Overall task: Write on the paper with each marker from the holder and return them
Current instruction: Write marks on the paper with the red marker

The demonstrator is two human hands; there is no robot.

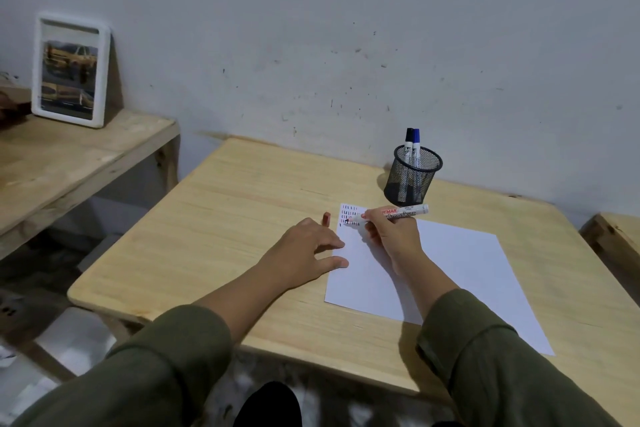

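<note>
right hand [391, 236] grip on marker [398, 212], tip seemingly touching paper [450, 263]

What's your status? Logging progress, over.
Right hand writing with red-lettered white marker on white paper sheet. Left hand steadies its edge. Red cap beside. Two markers in black mesh holder.

Our right hand [393, 232] grips a white marker [398, 212], tip on the paper's [450, 263] far left corner among short strokes. Our left hand [308, 246] presses the paper's edge. A red cap [326, 218] stands beside it; two markers [412, 146] sit in the mesh holder [412, 180].
</note>
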